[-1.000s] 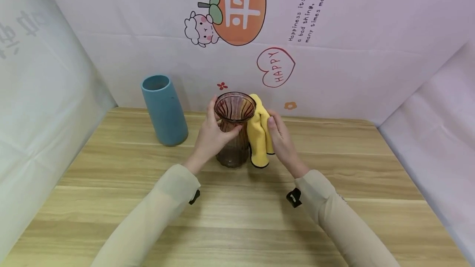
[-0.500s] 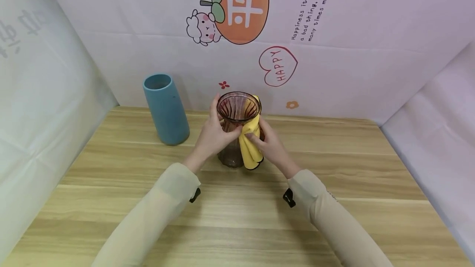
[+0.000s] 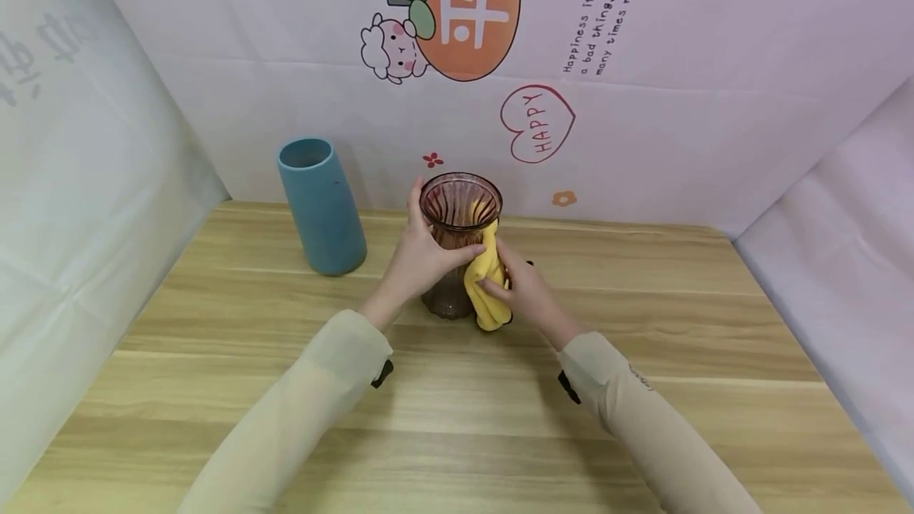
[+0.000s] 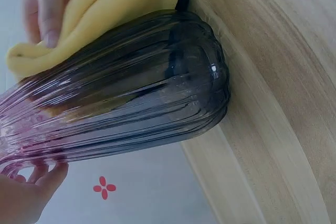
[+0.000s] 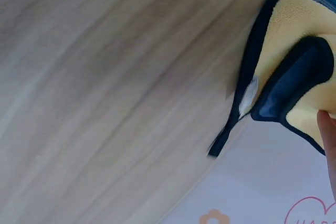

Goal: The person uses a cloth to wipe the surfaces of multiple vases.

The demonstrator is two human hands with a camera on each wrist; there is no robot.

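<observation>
A ribbed, see-through glass vase, purplish brown with a flared rim, stands upright on the table. My left hand grips it below the rim, thumb across the front and fingers round the far left side. Against the vase's right front lies a folded yellow cloth with a dark edge, which my right hand pinches, its thumb in front. In the left wrist view the cloth touches the glass wall. The right wrist view shows the cloth's dark border hanging down; most of that hand is out of frame there.
A matte blue vase stands upright at the back left, apart from both hands. Behind the wooden table rises a white printed cloth backdrop, close behind the glass vase. White cloth also hangs at both sides.
My right hand has brought the yellow cloth leftward from the vase's right side onto its right front, then slightly lower. My left hand keeps its grip, its thumb now reaching farther right.
</observation>
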